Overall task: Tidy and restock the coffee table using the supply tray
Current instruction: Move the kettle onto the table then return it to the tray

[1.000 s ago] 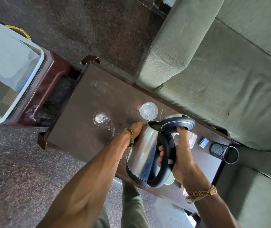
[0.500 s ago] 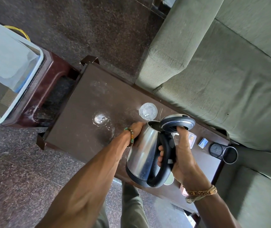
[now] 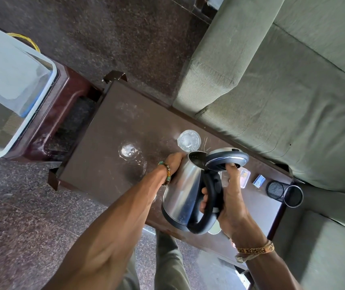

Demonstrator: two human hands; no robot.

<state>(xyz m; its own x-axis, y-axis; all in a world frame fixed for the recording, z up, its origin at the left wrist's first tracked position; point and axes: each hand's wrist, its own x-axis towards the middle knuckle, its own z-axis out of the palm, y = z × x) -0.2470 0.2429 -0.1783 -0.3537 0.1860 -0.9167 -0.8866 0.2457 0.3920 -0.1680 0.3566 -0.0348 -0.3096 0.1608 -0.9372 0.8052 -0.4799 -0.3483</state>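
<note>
both hands on the kettle (image 3: 180,191) above the table (image 3: 109,147): my right hand (image 3: 228,197) grips its handle, thumb lifting the lid (image 3: 227,161); left hand (image 3: 174,164) braces the body. glass (image 3: 189,140) just beyond my left.

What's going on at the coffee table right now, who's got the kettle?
A person is holding a steel electric kettle above the dark coffee table. The right hand grips its black handle, with one of the fingers propping the lid open; the left hand steadies the kettle's body. Two clear glasses stand on the table beyond it, and a black mesh cup lies tipped at the far right end.
</note>
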